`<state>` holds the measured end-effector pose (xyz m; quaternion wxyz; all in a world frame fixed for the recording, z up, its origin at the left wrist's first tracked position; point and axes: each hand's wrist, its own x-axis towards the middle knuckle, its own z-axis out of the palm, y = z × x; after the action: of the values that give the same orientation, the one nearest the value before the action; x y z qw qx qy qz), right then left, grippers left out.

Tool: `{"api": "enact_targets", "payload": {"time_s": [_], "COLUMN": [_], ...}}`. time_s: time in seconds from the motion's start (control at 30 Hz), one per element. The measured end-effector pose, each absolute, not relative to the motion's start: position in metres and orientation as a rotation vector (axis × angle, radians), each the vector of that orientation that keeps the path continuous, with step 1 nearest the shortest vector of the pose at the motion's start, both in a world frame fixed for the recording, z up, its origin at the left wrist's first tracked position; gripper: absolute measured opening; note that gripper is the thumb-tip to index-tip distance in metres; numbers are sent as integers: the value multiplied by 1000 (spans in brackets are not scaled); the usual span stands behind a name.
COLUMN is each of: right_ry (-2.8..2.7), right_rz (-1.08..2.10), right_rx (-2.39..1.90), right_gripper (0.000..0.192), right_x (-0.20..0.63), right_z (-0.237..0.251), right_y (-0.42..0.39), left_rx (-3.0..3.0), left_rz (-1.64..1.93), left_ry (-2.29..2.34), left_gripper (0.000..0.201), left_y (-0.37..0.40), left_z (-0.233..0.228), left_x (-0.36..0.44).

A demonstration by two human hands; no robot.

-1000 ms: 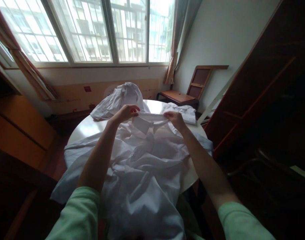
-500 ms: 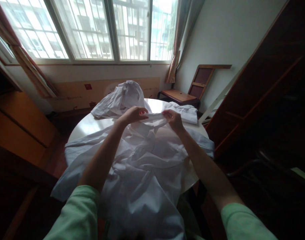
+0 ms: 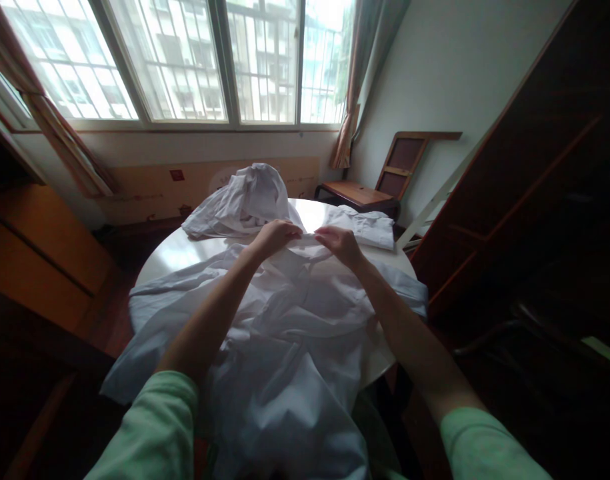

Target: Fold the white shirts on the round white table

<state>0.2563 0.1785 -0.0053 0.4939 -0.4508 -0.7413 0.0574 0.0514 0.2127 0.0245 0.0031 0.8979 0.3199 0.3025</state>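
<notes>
Where window (image 3: 185, 60) glares, round white table (image 3: 177, 252), shirt-draped, probably glossy.

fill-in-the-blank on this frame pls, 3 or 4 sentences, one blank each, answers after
1. Both hands, the left hand and the right hand, pinch the collar of a ____ shirt spread on the table.
2. The table under the shirt has a ____ top.
3. A crumpled white garment lies on the table's far side, toward the ____.
4. The person's sleeves are light ____.

Missing words: white; round; window; green
</notes>
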Motion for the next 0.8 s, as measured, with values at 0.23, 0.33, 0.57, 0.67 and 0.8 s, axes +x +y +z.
{"api": "enact_targets", "payload": {"time_s": [0.23,0.33,0.57,0.67,0.8], "right_ry": [-1761,-1699,-1626,-1605,-1608], "right_rz": [26,0,9,15,41], "right_rx": [-1194,-1218,-1199,-1202,-1189], "right_gripper": [38,45,45,44,41], "right_x": [261,264,261,261,261], "right_z": [-4,-4,-5,-5,-6], "right_y": [182,182,179,179,179], "left_rx": [2819,2882,2974,2979,2955], "left_rz": [993,1015,943,595,399], "left_ry": [961,1044,785,781,1017], "left_gripper": [17,18,23,30,22], "left_y": [210,206,176,166,169], "left_z": [23,26,27,18,10], "left_x": [55,59,86,98,101]}}
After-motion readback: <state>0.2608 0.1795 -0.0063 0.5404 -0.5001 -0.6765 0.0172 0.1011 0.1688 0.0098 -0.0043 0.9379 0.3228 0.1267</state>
